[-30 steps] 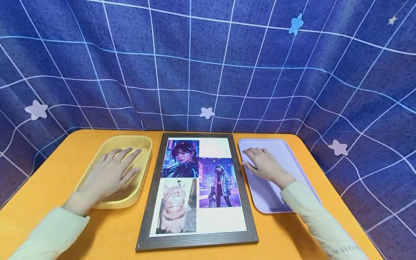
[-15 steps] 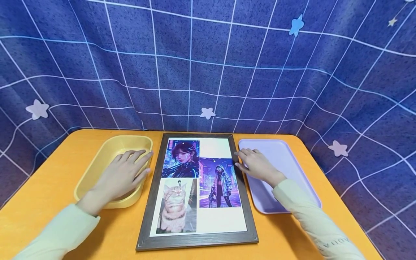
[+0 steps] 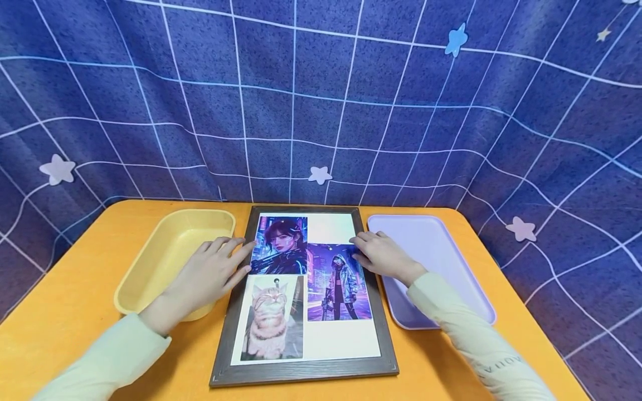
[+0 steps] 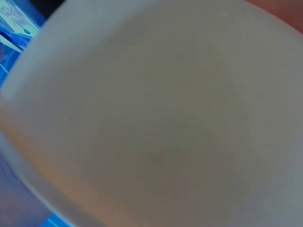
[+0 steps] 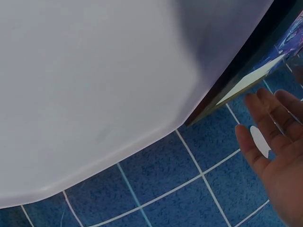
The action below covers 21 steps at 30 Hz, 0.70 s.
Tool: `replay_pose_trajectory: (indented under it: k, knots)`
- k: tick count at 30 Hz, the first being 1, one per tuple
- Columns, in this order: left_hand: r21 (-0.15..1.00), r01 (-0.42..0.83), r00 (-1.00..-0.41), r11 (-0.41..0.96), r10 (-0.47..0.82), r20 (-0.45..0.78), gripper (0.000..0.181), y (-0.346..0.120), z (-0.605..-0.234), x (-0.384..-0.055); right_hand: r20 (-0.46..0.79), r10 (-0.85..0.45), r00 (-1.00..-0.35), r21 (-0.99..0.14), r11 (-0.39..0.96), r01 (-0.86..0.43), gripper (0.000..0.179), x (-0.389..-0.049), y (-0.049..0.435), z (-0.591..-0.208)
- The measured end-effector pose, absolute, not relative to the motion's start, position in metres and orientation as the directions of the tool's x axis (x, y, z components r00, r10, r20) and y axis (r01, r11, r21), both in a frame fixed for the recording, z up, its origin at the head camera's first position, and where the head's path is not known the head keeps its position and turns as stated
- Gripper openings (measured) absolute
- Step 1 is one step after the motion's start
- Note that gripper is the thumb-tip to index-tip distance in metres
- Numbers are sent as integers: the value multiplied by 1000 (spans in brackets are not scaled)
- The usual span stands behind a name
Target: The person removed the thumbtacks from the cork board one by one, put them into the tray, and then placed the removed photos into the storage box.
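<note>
A dark-framed board (image 3: 303, 368) lies flat on the table, bearing a picture of an armed figure with dark hair (image 3: 281, 245), a hooded-figure picture (image 3: 346, 281) and a cat photo (image 3: 271, 323). My left hand (image 3: 203, 273) reaches across the yellow basin's right rim, its spread fingertips over the board's left edge. Over the opposite edge are the fingertips of my right hand (image 3: 386, 255), extended in the right wrist view. Neither hand holds anything; whether the fingertips touch the board I cannot tell. A pale, blurred surface fills most of the left wrist view.
Left of the board stands the yellow basin (image 3: 145, 273). A shallow purple tray (image 3: 426, 234) lies close to its right side, under my right wrist. Behind the orange table (image 3: 190, 362) hangs a blue curtain (image 3: 281, 122) with white grid lines and stars.
My left hand has moved right, from over the basin to the board's left edge. My right hand has moved left, from over the purple tray to the board's right edge.
</note>
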<state>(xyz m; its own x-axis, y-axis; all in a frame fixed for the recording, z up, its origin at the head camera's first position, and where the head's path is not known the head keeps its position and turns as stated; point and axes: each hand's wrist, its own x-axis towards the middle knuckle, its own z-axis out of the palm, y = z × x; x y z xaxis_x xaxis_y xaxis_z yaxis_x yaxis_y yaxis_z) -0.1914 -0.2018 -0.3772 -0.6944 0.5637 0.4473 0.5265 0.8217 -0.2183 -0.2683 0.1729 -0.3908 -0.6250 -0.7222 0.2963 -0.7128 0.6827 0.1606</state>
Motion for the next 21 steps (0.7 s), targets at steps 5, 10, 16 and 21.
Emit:
replay_pose_trajectory:
  k: [5,10,16,21]
  knots:
    - [-219,554,-686,804,589,428,46,-189,-381,-190,252,-733,-632,148,674,-723,27,-272,167,-392]
    - [-213,582,-695,785,616,372,48,-176,-385,-185,235,-742,-627,136,664,-735,25,-274,161,-395]
    - [-245,625,-646,742,667,372,49,-159,-394,-184,245,-756,-607,144,648,-748,23,-277,154,-397]
    - [-262,646,-627,717,695,352,50,-145,-397,-180,218,-770,-600,150,634,-759,25,-279,147,-397]
